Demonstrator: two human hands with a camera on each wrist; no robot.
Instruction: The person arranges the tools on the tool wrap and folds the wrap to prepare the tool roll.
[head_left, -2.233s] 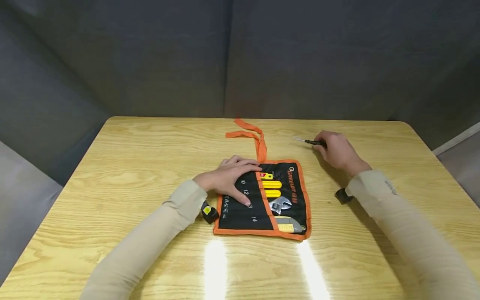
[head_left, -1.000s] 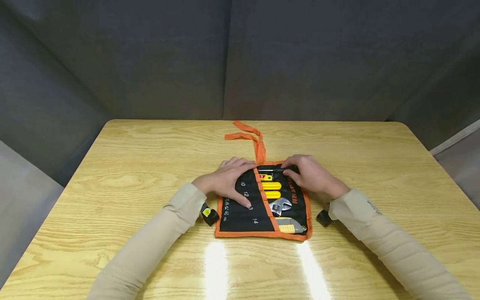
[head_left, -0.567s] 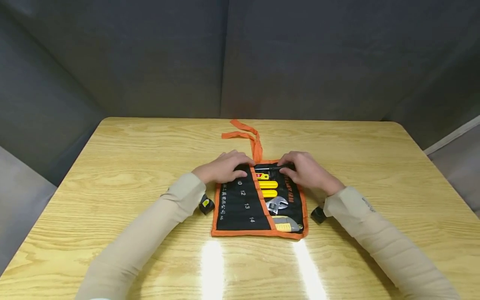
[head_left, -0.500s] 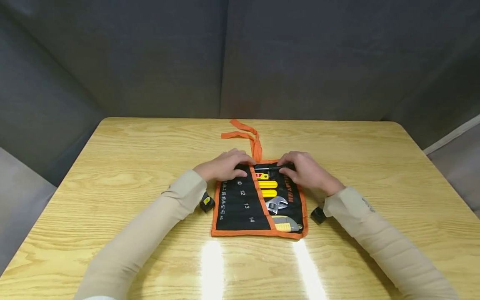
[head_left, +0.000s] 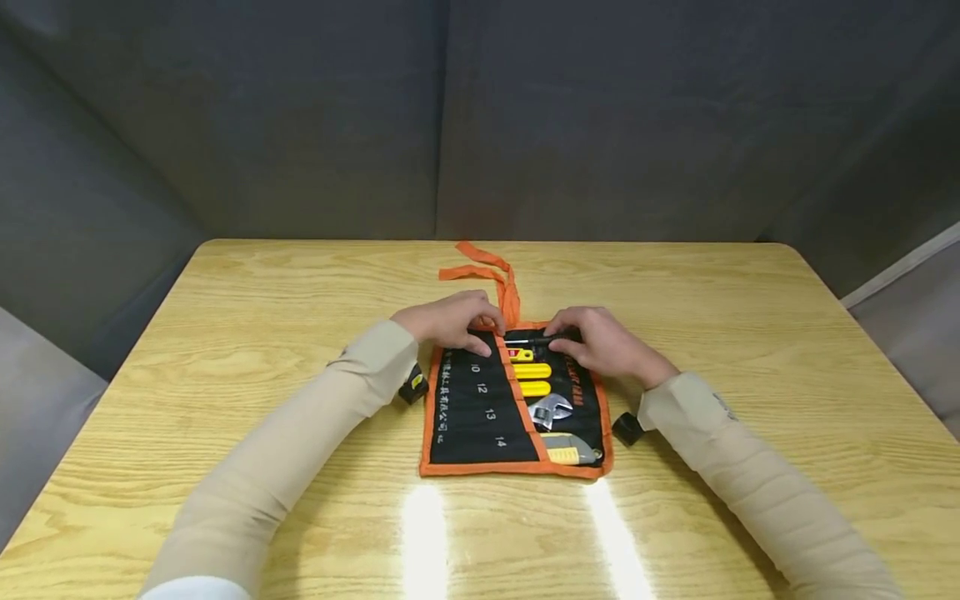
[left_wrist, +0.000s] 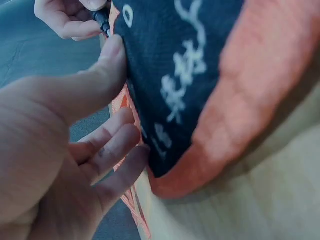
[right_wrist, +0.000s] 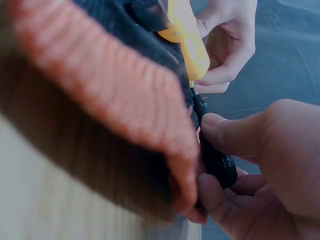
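A black tool pouch with orange edging lies flat, pocket numbers printed on its left half. My right hand pinches the black handle of a slim screwdriver; its metal shaft points left at the mouth of the farthest pocket. In the right wrist view, thumb and fingers hold that handle. My left hand grips the pouch's far left part, thumb on the pocket cloth and fingers by the far edge. Two yellow handles, a small yellow tool, an adjustable wrench and a grey-and-yellow tool stick out of other pockets.
Orange tie straps trail from the pouch's far edge across the wooden table. A dark wrist camera sits under the right cuff, another by the left. Dark grey curtains stand behind the table.
My right hand has brought the screwdriver left from the table's right side to the pouch's far pocket. My left hand has slid toward the far edge, its spread fingers drawing in.
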